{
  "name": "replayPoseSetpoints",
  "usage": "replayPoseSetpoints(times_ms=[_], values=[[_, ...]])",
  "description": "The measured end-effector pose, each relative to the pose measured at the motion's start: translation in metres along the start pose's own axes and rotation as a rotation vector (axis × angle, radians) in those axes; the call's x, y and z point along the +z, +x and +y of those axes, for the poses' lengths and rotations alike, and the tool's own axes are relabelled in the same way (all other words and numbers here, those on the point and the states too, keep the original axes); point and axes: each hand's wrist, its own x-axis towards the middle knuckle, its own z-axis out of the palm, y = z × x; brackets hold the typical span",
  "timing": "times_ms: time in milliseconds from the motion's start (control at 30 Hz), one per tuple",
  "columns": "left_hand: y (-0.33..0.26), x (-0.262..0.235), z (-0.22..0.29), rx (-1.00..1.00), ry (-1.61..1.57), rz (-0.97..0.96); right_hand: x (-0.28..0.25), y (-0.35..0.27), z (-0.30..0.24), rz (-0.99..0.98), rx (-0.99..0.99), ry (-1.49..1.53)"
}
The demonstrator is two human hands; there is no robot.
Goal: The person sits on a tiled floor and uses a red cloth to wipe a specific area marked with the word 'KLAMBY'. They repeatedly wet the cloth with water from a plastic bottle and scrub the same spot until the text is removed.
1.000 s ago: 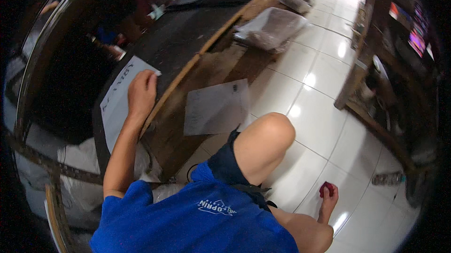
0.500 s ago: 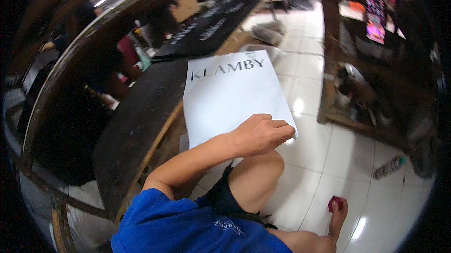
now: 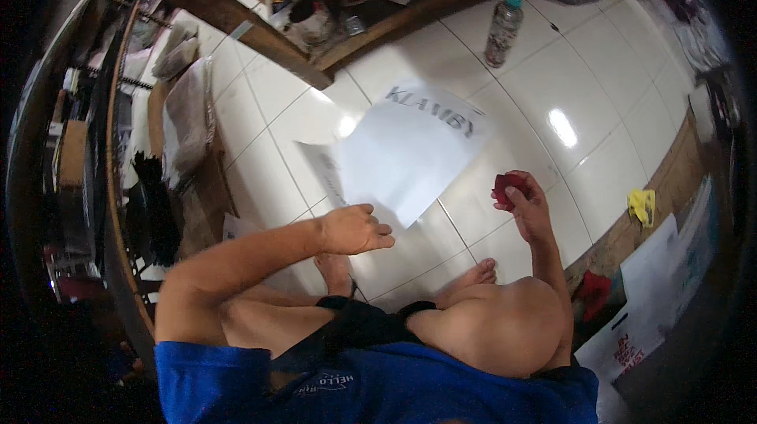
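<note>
A white sheet (image 3: pixel 414 152) with dark lettering along its far edge hangs over the tiled floor, slightly blurred. A second printed flap (image 3: pixel 322 168) shows at its left side. My left hand (image 3: pixel 355 228) is closed at the sheet's near edge, knuckles up; its fingertips are partly hidden. Off to the right, my right hand (image 3: pixel 528 203) grips a small dark red cloth-like piece (image 3: pixel 509 186) between thumb and fingers, apart from the sheet.
A wooden shelf (image 3: pixel 418 18) with cluttered items stands ahead. Near it is a clear bottle (image 3: pixel 505 30) with a teal cap. Plastic-wrapped goods (image 3: pixel 189 124) lie at left. At right are a yellow crumpled piece (image 3: pixel 643 207) and white sheets with red print (image 3: pixel 631 345).
My view has swung right, from the long dark table to the floor and shelf. The sheet has come along with my left hand; my right hand has risen with the red piece.
</note>
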Motion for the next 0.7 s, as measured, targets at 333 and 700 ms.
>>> replayPoseSetpoints(times_ms=[333,700], values=[[-0.047,0.108,-0.020,-0.282,0.072,-0.167,-0.024,-0.027,0.041,0.064,0.071,0.007],[0.015,0.077,-0.053,-0.485,-0.207,0.154,-0.007,-0.024,0.059,-0.021,0.132,-0.555]])
